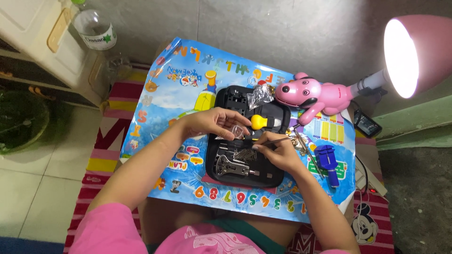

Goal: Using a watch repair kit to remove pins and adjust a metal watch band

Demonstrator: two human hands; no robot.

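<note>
The left hand [212, 123] is pinching a small clear plastic bag [234, 132] between thumb and fingertips, holding it just above the open black tool case [226, 101]. The right hand [278, 151] is gripping thin metal tweezers [275, 140], fingers pressed together around them, with the tip pointing left toward the bag and nearly touching it. Both hands are hovering over the case, which is lying on a small bench [165, 94] covered in a colourful printed sheet. A yellow-handled tool [260, 122] is sitting in the case just beyond the bag. A blue tool [327, 162] is lying right of the right hand, and a pink dog-shaped lamp [329, 91] is shining from the far right corner.
</note>
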